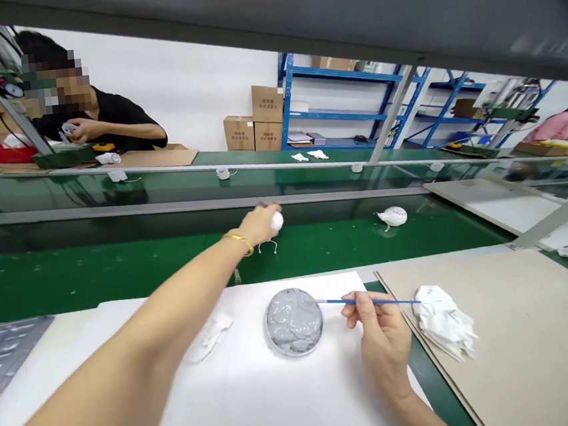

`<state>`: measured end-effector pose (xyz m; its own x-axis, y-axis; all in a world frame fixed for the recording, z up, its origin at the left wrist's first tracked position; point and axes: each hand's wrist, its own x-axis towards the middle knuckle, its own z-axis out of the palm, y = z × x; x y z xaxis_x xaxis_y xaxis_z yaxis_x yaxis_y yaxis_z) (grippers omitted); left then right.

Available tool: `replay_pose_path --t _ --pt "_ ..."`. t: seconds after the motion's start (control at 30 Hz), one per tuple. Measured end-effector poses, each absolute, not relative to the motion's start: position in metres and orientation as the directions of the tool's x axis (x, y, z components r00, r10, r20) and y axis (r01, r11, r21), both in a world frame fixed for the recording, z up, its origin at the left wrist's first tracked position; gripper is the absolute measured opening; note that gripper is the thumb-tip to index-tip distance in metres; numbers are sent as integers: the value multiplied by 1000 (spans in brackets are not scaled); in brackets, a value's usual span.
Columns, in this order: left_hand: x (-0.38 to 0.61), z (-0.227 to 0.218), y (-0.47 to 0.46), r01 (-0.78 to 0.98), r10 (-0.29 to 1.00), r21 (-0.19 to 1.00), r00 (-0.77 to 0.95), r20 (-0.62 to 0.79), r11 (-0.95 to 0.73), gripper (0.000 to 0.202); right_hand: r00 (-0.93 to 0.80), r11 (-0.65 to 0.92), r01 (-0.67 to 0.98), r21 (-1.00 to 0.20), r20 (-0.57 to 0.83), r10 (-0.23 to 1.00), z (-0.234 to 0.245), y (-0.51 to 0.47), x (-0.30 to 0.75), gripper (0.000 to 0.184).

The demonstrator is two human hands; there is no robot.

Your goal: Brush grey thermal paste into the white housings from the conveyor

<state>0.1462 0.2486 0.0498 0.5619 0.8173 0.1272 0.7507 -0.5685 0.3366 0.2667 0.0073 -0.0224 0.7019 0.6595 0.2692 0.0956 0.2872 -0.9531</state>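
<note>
My left hand [261,224] reaches out over the green belt, fingers closed around a small white rounded object [277,221]. Thin pale cords hang below that hand, and motion blurs its fingers. In my right hand [384,337] is a slim blue paintbrush [340,301], pinched between thumb and fingers. The brush points left, its tip at the right rim of a round shallow dish. Thick grey paste [294,321] fills the dish, which rests on a white sheet [241,398]. A crumpled white tissue [210,337] lies left of the dish, under my left forearm.
A white drawstring pouch [393,216] lies on the green belt [327,242]. White cloth pieces [445,321] sit on the cardboard [530,323] at right. A grey tray [11,356] is at left. Overhead runs a grey shelf [295,17]; a co-worker [124,118] sits across.
</note>
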Motion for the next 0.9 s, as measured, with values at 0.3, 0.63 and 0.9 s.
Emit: replay_pose_path --t 0.3,0.63,0.9 --pt "4 91 95 171 951 983 308 6 -61 56 613 310 357 -881 472 634 -27 17 269 21" --pt "27 22 3 -116 669 810 637 -383 575 84 602 263 394 -881 464 651 -39 20 268 23" --pt "29 12 6 -95 643 817 671 -369 569 64 619 249 347 -904 420 664 -42 22 272 26"
